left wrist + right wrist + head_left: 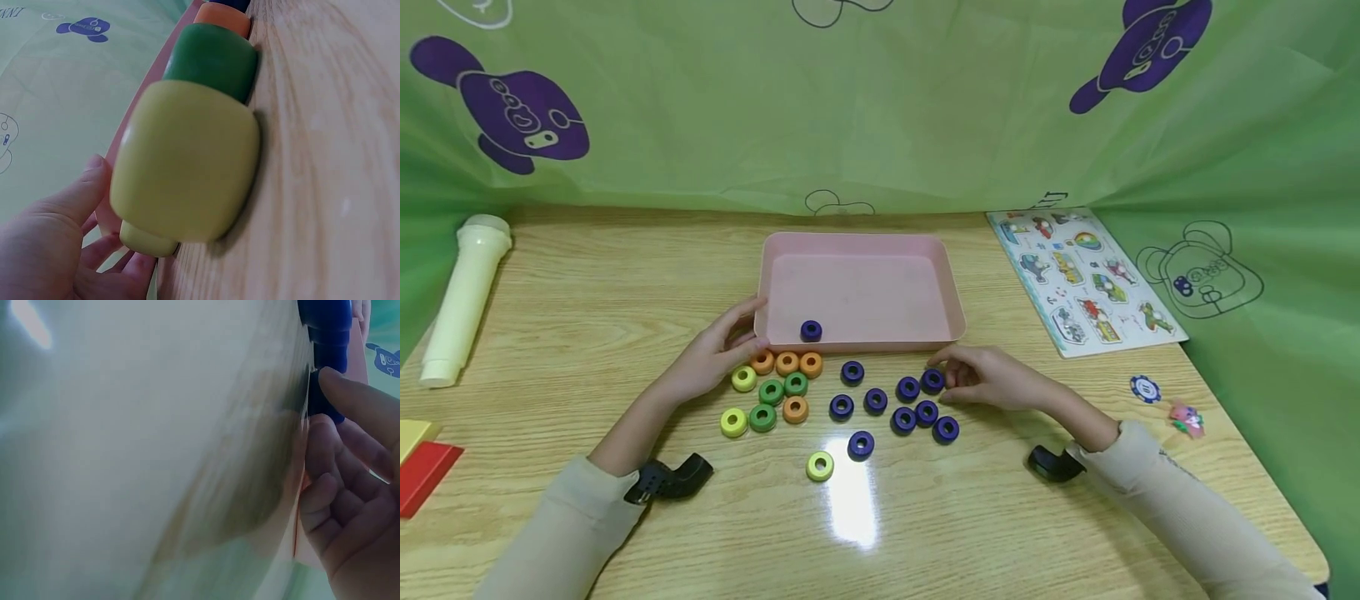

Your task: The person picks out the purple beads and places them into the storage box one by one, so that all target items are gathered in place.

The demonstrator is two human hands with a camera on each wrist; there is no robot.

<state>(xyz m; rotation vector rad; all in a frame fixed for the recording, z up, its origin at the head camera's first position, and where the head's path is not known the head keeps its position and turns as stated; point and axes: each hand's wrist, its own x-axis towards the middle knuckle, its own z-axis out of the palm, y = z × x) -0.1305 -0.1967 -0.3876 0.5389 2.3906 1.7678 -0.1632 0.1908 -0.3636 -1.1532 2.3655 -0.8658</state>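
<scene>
A pink tray [861, 346] holds one dark blue ring [811, 331] near its front wall. My left hand [718, 348] grips the tray's front left corner, thumb at the front and fingers along the left side. Near it lie orange rings [795, 409], green rings [763, 417] and yellow rings [734, 422]; a yellow ring [187, 162] looms large in the left wrist view. My right hand [992, 379] pinches a dark blue ring [932, 381] between thumb and fingers, at the right end of a loose group of dark blue rings [903, 420].
A pale microphone-shaped object [463, 300] lies at the far left, with red [426, 479] and yellow blocks nearer. At right are a picture puzzle board [1086, 283], a blue poker chip [1146, 389] and a small pink figure [1187, 419]. Green cloth [850, 108] hangs behind the table.
</scene>
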